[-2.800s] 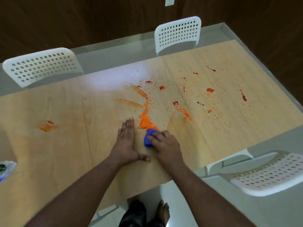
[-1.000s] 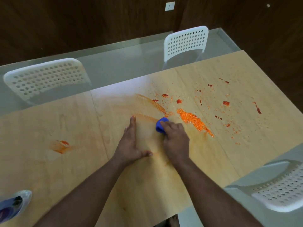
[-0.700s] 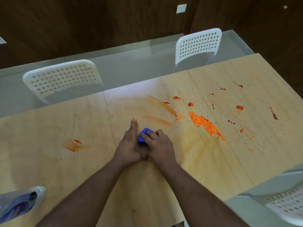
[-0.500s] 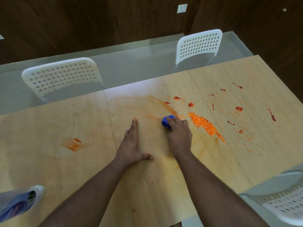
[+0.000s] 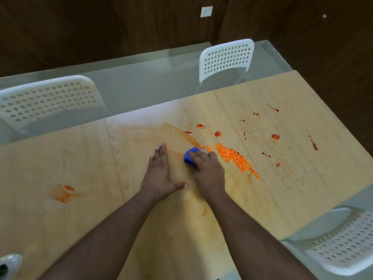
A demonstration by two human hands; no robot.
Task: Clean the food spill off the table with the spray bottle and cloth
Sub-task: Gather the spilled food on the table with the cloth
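Right hand: the right hand (image 5: 210, 172) is curled over a balled blue cloth (image 5: 189, 157), gripping it and pressing it onto the table (image 5: 90, 199).
Cloth: only its far-left part shows past the knuckles — the rest is hidden under the hand. It sits on an orange smear (image 5: 181, 135) that streaks away toward the far edge.
Left hand: the left hand (image 5: 159, 174) lies flat on the wood just beside the cloth, fingers straight and together, thumb stuck out toward the right wrist; it holds nothing.
Spill: a ridge of orange crumbs (image 5: 236, 159) runs diagonally just right of the right hand, with red blobs (image 5: 275, 136) and loose specks scattered beyond it.
Second stain: an orange patch (image 5: 64, 193) sits well apart on the left.
Bottle: at the bottom-left corner a clear rounded shape (image 5: 10, 265) — likely the spray bottle, mostly cut off.
Chairs: white perforated chairs stand at the far left (image 5: 46, 102), far right (image 5: 226, 58) and near right (image 5: 343, 251).
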